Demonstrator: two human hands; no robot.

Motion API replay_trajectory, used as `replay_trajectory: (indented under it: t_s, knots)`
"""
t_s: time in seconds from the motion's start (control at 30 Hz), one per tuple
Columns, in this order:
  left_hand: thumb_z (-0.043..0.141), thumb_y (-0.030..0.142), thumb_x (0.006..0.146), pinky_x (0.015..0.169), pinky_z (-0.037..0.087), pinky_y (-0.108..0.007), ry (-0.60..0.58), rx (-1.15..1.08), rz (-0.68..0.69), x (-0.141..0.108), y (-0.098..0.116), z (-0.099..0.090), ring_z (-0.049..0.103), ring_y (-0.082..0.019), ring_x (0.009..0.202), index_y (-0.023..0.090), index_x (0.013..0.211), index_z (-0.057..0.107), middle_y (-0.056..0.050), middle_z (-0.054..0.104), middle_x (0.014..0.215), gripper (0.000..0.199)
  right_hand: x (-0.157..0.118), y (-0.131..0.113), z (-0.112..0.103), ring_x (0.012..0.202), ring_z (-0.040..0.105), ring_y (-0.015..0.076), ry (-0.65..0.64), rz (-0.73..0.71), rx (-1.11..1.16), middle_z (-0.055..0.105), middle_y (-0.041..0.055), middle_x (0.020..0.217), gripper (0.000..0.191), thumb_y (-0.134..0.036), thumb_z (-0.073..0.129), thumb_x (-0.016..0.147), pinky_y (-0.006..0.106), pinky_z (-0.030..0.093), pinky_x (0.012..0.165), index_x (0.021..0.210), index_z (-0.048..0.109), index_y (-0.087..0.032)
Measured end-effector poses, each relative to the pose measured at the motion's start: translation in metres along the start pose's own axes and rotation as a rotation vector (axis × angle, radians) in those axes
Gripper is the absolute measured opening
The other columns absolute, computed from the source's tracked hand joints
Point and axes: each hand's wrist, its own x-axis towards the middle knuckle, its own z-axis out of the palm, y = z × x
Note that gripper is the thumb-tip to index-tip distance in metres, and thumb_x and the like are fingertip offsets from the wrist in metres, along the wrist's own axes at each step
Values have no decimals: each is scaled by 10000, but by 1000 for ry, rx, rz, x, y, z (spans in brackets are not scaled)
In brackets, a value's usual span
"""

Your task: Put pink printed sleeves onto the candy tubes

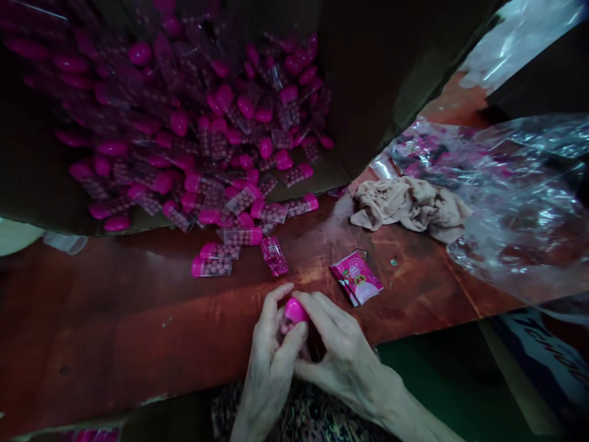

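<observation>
Between my two hands, close to the table's front edge, is a small clear candy container (295, 311) with a bright pink cap and round pink candies inside. My left hand (275, 350) is wrapped round it, thumb across its front. The fingers of my right hand (338, 344) close on its cap and side. Just beyond my hands lies a crumpled pink wrapper (275, 255). Right of it are flat pink printed labels (357, 277) in a small stack. Several similar containers (216, 261) lie on the table at the box's opening.
A large cardboard box (368, 80) on its side holds a heap of pink-capped containers (221, 141). To the right are a crumpled beige cloth (409, 205) and a clear plastic bag (519, 215) with pink items. The red-brown table (115, 307) ends near my body.
</observation>
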Motion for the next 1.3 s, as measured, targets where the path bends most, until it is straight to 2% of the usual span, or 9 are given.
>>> replay_trajectory:
  t_s: [0.17, 0.27, 0.33, 0.53, 0.63, 0.77, 0.93, 1.13, 1.3]
  knots:
    - [588, 322, 789, 662, 444, -281, 188, 308, 78, 15, -2, -15, 576, -165, 684, 197, 983, 611, -21, 631, 770, 231, -4, 14, 4, 1071, 523, 330, -175, 43, -223, 564, 182, 1160, 631, -210, 688, 710, 524, 471, 909, 1270, 431, -75]
    - [503, 411, 830, 565, 397, -265, 350, 404, 147, 33, 6, -24, 496, -139, 520, 189, 773, 619, 15, 553, 552, 257, -1, 20, -2, 1178, 433, 353, -187, 91, -238, 462, 178, 1298, 788, -368, 739, 683, 548, 419, 964, 1339, 378, -120]
    - [500, 436, 822, 501, 349, -264, 374, 415, 161, 50, 12, -23, 430, -130, 443, 192, 634, 598, 28, 481, 451, 324, 3, 21, -5, 1199, 402, 350, -152, 99, -209, 439, 165, 1310, 814, -460, 717, 685, 554, 397, 982, 1348, 368, -143]
    - [684, 347, 671, 419, 257, -237, 322, 237, 161, 89, 11, -4, 359, -95, 410, 186, 528, 587, 35, 479, 441, 236, 16, 22, 3, 963, 552, 241, 135, 140, -78, 574, 110, 1051, 287, -231, 556, 864, 415, 523, 836, 1140, 542, -155]
    - [659, 364, 691, 361, 196, -218, 278, 79, 91, 85, 9, -1, 278, -62, 329, 180, 505, 528, 74, 375, 356, 293, 21, 20, 10, 915, 574, 225, 252, 105, -55, 596, 107, 995, 258, -161, 566, 850, 380, 536, 795, 1107, 573, -141]
    - [687, 365, 652, 320, 176, -185, 234, -122, 26, 73, 15, -2, 284, -40, 344, 168, 560, 518, 73, 424, 450, 276, 26, 16, 9, 801, 613, 176, 404, 46, -37, 623, 80, 879, 185, -98, 538, 854, 306, 544, 711, 1007, 630, -145]
    - [713, 327, 646, 307, 183, -149, 212, -315, -2, 63, 22, 0, 303, -23, 366, 144, 553, 526, 63, 456, 473, 277, 30, 11, 4, 734, 622, 153, 433, 13, -17, 654, 60, 806, 152, -94, 540, 848, 278, 532, 680, 920, 658, -157]
    - [736, 279, 660, 363, 292, -134, 188, -520, -32, 50, 16, 7, 375, -16, 374, 120, 606, 598, 50, 516, 481, 217, 34, 5, 6, 537, 545, 110, 524, 245, 103, 586, -9, 613, 111, -137, 602, 778, 227, 451, 515, 670, 592, -161]
    - [735, 247, 672, 401, 326, -128, 307, -563, -6, 42, 9, 19, 410, -18, 393, 131, 640, 607, 57, 532, 484, 176, 29, 2, 10, 458, 449, 73, 529, 405, 376, 516, -53, 535, 165, -190, 634, 759, 189, 366, 434, 607, 574, -170]
